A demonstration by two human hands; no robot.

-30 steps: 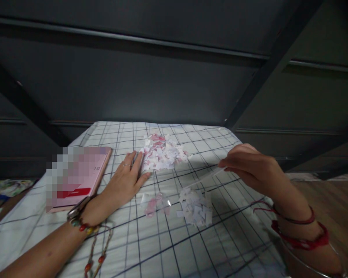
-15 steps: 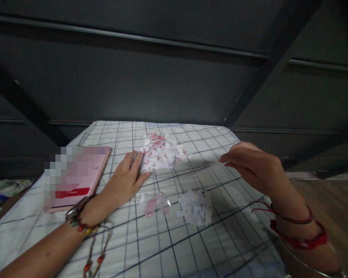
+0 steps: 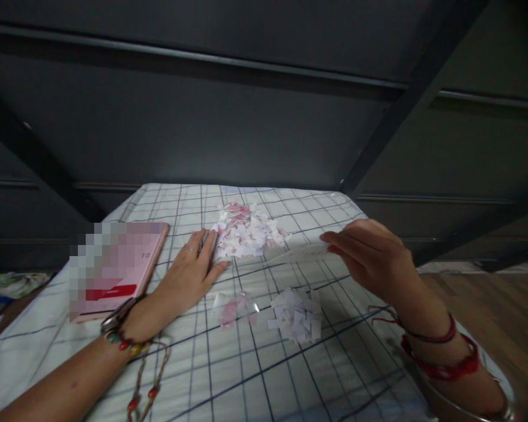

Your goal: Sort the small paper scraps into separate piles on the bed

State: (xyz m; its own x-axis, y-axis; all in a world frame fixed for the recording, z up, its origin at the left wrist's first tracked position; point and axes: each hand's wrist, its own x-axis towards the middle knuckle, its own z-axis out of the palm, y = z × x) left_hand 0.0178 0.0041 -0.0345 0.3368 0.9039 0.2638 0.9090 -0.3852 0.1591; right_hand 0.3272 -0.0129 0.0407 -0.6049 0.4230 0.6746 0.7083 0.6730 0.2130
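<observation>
My left hand (image 3: pixel 192 271) lies flat with fingers stretched out on the checked cloth, its fingertips at the left edge of a heap of white and pink paper scraps (image 3: pixel 246 231). Something thin and greyish shows by the index finger, too small to name. Pinched in my right hand (image 3: pixel 369 255) is a thin see-through piece of plastic (image 3: pixel 303 252), like a bag or film, stretching left toward the heap. Nearer to me are a small clear plastic packet (image 3: pixel 235 309) with pink bits and a smaller pile of white paper scraps (image 3: pixel 296 313).
A pink tablet-like device (image 3: pixel 152 258), partly blurred out, lies left of my left hand. The table with its checked cloth (image 3: pixel 308 205) meets a dark panelled wall (image 3: pixel 229 135). Wooden floor (image 3: pixel 475 299) shows at the right, and cloth-like clutter (image 3: pixel 13 287) at the left.
My right hand has moved a little to the left, carrying the see-through plastic closer to the heap. My left hand and the scraps stay in place.
</observation>
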